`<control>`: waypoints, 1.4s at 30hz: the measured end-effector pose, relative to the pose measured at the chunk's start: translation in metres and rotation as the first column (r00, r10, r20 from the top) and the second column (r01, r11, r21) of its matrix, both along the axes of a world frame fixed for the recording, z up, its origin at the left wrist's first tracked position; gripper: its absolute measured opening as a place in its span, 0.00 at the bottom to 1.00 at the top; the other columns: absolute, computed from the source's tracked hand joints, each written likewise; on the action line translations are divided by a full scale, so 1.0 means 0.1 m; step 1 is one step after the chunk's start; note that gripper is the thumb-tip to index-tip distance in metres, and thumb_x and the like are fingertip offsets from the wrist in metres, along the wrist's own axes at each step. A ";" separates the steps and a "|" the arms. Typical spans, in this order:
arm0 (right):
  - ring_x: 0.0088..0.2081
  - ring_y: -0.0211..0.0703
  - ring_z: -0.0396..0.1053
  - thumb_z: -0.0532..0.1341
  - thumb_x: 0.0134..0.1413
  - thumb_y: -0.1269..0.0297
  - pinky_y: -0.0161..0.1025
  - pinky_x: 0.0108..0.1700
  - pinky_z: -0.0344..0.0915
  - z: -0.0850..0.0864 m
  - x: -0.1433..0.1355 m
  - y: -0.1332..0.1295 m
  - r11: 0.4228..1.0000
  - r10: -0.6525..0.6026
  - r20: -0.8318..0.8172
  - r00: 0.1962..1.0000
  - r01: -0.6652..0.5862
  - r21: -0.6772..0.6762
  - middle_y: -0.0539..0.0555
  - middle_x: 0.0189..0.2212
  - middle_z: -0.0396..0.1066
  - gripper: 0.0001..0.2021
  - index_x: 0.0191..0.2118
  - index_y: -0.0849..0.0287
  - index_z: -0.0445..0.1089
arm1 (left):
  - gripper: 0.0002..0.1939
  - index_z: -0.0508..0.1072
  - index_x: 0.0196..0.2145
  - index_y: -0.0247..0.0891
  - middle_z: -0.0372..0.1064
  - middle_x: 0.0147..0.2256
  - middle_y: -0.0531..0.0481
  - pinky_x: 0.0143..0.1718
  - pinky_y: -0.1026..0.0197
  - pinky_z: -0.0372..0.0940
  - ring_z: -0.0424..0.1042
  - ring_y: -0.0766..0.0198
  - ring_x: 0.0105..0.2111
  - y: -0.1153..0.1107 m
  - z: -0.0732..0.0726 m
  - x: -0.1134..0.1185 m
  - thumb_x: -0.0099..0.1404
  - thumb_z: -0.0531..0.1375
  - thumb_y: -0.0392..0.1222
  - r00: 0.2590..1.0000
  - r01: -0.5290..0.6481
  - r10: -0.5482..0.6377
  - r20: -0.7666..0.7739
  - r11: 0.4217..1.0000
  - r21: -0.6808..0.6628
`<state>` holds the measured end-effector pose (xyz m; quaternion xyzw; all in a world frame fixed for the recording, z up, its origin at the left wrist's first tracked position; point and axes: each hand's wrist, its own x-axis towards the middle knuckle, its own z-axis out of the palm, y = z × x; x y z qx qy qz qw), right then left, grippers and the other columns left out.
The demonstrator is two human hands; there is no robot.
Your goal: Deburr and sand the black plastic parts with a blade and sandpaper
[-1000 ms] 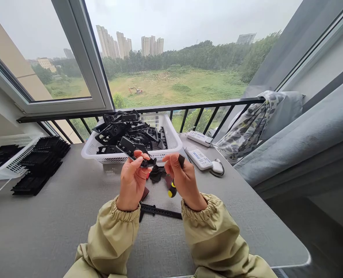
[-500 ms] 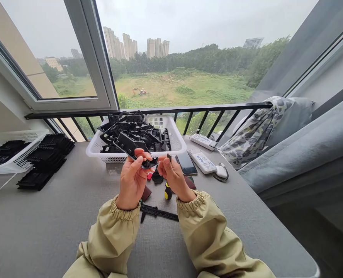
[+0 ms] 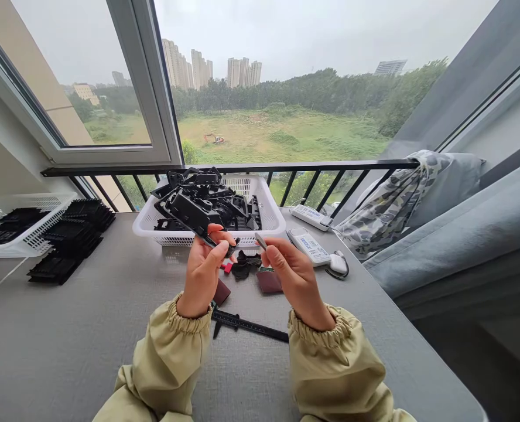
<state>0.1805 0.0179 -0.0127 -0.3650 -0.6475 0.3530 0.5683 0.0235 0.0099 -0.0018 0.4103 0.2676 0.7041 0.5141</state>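
Observation:
My left hand (image 3: 204, 269) is closed around a black plastic part (image 3: 192, 215), long and box-shaped, tilted up to the left in front of the basket. Its lower end sticks out past my fingertips. To the right, my right hand (image 3: 293, 272) grips what looks like a file (image 3: 260, 240); only its flat grey tip shows, pointing up and left. A gap separates that tip from the part. Below and between the hands lie a crumpled black item (image 3: 243, 266), a small red piece (image 3: 227, 268) and maroon sheets (image 3: 269, 282) resembling sandpaper.
A white basket (image 3: 269, 220) piled with black plastic parts stands by the railing. At left are another white basket (image 3: 64, 202) and stacked black parts (image 3: 69, 237). A black caliper (image 3: 251, 324) lies nearer me. White power strips (image 3: 310, 247) sit at right.
My right hand has moved right, away from the part, and the file has turned. Its yellow-and-black handle, seen before below the hand, is now hidden. My left hand keeps hold of the part.

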 end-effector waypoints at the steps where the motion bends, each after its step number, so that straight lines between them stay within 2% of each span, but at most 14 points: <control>1: 0.24 0.37 0.62 0.58 0.62 0.52 0.35 0.27 0.59 0.02 0.01 -0.04 0.999 -0.023 0.060 0.998 0.021 0.043 0.49 0.24 0.69 0.14 0.40 0.57 0.74 | 0.15 0.69 0.41 0.38 0.71 0.31 0.52 0.27 0.66 0.67 0.69 0.68 0.28 0.01 -0.02 0.01 0.59 0.66 0.45 1.000 -0.016 0.016 -0.027 1.000 0.004; 4: 0.28 0.39 0.69 0.60 0.62 0.60 0.36 0.31 0.64 0.07 0.01 -0.14 0.976 -0.116 0.225 0.967 0.070 0.205 0.53 0.32 0.76 0.09 0.41 0.57 0.74 | 0.16 0.68 0.42 0.39 0.72 0.34 0.51 0.27 0.65 0.67 0.70 0.67 0.31 0.03 -0.08 0.03 0.63 0.63 0.51 0.993 -0.058 0.059 -0.105 0.998 0.011; 8: 0.29 0.40 0.72 0.59 0.63 0.64 0.36 0.32 0.65 0.08 -0.01 -0.16 0.935 -0.196 0.340 0.920 0.071 0.346 0.54 0.31 0.77 0.09 0.44 0.59 0.74 | 0.18 0.68 0.44 0.41 0.72 0.35 0.51 0.29 0.65 0.66 0.70 0.67 0.31 0.01 -0.09 0.04 0.64 0.60 0.55 0.973 -0.105 0.109 -0.202 0.994 0.028; 12: 0.28 0.40 0.72 0.59 0.63 0.64 0.35 0.31 0.65 0.05 -0.02 -0.14 0.927 -0.222 0.401 0.889 0.064 0.370 0.55 0.30 0.77 0.09 0.44 0.60 0.74 | 0.17 0.68 0.42 0.41 0.72 0.35 0.50 0.34 0.64 0.65 0.70 0.67 0.33 -0.01 -0.07 0.05 0.65 0.59 0.56 0.940 -0.166 0.177 -0.293 0.984 0.061; 18: 0.27 0.40 0.71 0.59 0.63 0.66 0.34 0.29 0.64 0.05 -0.03 -0.14 0.901 -0.311 0.383 0.870 0.142 0.411 0.53 0.28 0.76 0.08 0.43 0.60 0.75 | 0.19 0.66 0.44 0.41 0.71 0.36 0.51 0.29 0.65 0.64 0.70 0.67 0.31 0.00 -0.07 0.07 0.65 0.59 0.57 0.937 -0.165 0.178 -0.300 0.984 0.067; 20: 0.26 0.39 0.71 0.59 0.63 0.65 0.34 0.28 0.63 0.06 -0.03 -0.15 0.898 -0.314 0.374 0.872 0.146 0.414 0.53 0.27 0.75 0.08 0.43 0.60 0.75 | 0.18 0.66 0.44 0.41 0.71 0.36 0.51 0.30 0.64 0.66 0.70 0.67 0.30 -0.01 -0.07 0.07 0.66 0.58 0.57 0.933 -0.164 0.177 -0.314 0.984 0.067; 24: 0.25 0.38 0.69 0.59 0.63 0.63 0.34 0.28 0.63 0.06 -0.05 -0.17 0.904 -0.294 0.404 0.866 0.116 0.411 0.52 0.26 0.74 0.09 0.43 0.60 0.75 | 0.16 0.67 0.42 0.41 0.72 0.37 0.50 0.34 0.65 0.66 0.71 0.66 0.36 -0.01 -0.08 0.06 0.66 0.57 0.55 0.918 -0.185 0.207 -0.338 0.978 0.096; 30: 0.24 0.38 0.69 0.59 0.63 0.65 0.34 0.27 0.62 0.07 -0.05 -0.17 0.891 -0.341 0.365 0.866 0.174 0.419 0.52 0.25 0.73 0.09 0.43 0.61 0.75 | 0.16 0.66 0.44 0.42 0.72 0.36 0.52 0.29 0.65 0.65 0.68 0.70 0.27 0.00 -0.09 0.06 0.66 0.58 0.55 0.948 -0.129 0.139 -0.286 0.990 0.053; 33: 0.25 0.38 0.70 0.59 0.63 0.63 0.34 0.28 0.64 0.07 -0.05 -0.18 0.906 -0.299 0.392 0.870 0.129 0.404 0.52 0.26 0.75 0.09 0.43 0.59 0.76 | 0.15 0.67 0.43 0.42 0.72 0.35 0.52 0.31 0.66 0.65 0.67 0.70 0.28 0.00 -0.09 0.07 0.66 0.59 0.54 0.953 -0.125 0.135 -0.272 0.991 0.056; 35: 0.26 0.39 0.72 0.59 0.63 0.63 0.34 0.29 0.65 0.08 -0.06 -0.17 0.910 -0.310 0.386 0.869 0.153 0.384 0.53 0.28 0.76 0.10 0.43 0.59 0.76 | 0.15 0.68 0.43 0.42 0.71 0.36 0.52 0.30 0.66 0.65 0.68 0.70 0.30 0.00 -0.09 0.07 0.65 0.59 0.54 0.964 -0.115 0.124 -0.237 0.992 0.052; 39: 0.30 0.42 0.75 0.60 0.61 0.64 0.36 0.33 0.69 0.08 -0.03 -0.15 0.929 -0.316 0.280 0.907 0.236 0.286 0.54 0.33 0.79 0.09 0.42 0.57 0.77 | 0.17 0.66 0.44 0.42 0.70 0.35 0.53 0.32 0.65 0.66 0.69 0.69 0.30 -0.01 -0.08 0.05 0.61 0.66 0.47 0.985 -0.059 0.066 -0.160 0.997 0.049; 42: 0.29 0.43 0.74 0.61 0.59 0.61 0.37 0.32 0.70 0.07 -0.01 -0.12 0.960 -0.258 0.190 0.947 0.228 0.163 0.54 0.32 0.79 0.09 0.40 0.56 0.77 | 0.21 0.66 0.45 0.42 0.69 0.33 0.55 0.31 0.65 0.66 0.68 0.70 0.28 -0.03 -0.04 0.04 0.56 0.69 0.41 0.993 0.023 -0.021 -0.112 1.000 0.015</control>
